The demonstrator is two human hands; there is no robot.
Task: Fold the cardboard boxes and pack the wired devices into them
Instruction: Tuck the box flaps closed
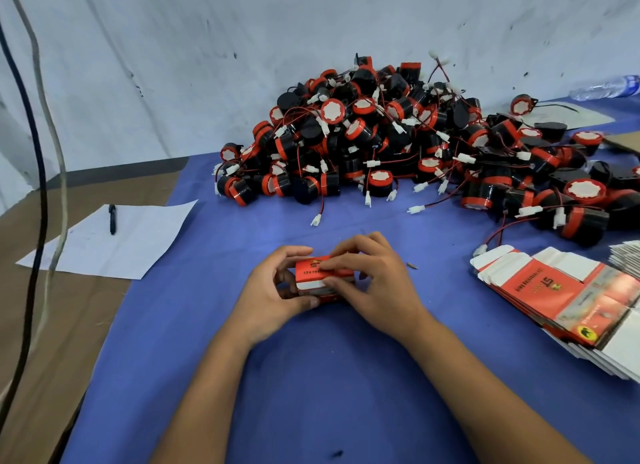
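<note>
Clamping both grips on the red box (323,278) mid-frame: left hand (273,290) bracing, right hand (372,278) pressing the flap; keeping corners square.

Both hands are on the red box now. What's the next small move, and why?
Probably press the white flap shut: the left hand and right hand grip the red box already formed, its white flap still showing at the front.

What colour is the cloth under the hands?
Blue cloth, seen best in the head view, the only one.
</note>
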